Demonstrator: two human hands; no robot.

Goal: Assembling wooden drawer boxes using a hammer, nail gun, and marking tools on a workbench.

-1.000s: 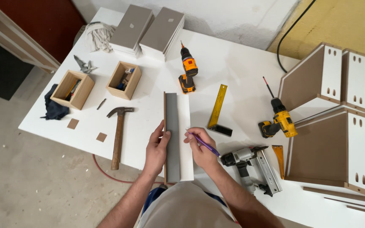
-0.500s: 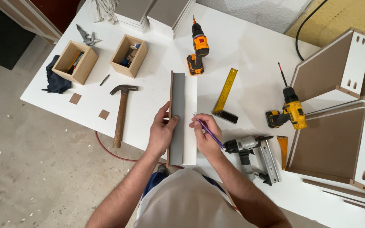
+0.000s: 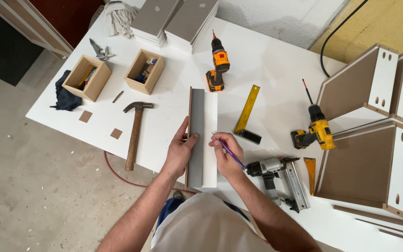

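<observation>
On the white table (image 3: pixel 267 65) lies a narrow grey panel (image 3: pixel 196 116) on top of a white board (image 3: pixel 210 112), both running away from me. My left hand (image 3: pixel 180 150) presses on the grey panel's near part, fingers spread along its left edge. A purple pencil (image 3: pixel 229 151) is gripped in my right hand (image 3: pixel 227 156), its tip touching the white board just right of the grey panel.
A hammer (image 3: pixel 134 133) lies left of the panel. Two small wooden boxes (image 3: pixel 145 71) hold bits. An orange drill (image 3: pixel 217 65), a yellow square (image 3: pixel 247 114), a yellow drill (image 3: pixel 316 130) and a nail gun (image 3: pixel 283 179) lie right. Brown drawer boxes (image 3: pixel 374 140) stand at the right edge.
The view has shifted slightly. My right hand with the pencil has settled lower onto the white board. My left hand stays on the grey panel.
</observation>
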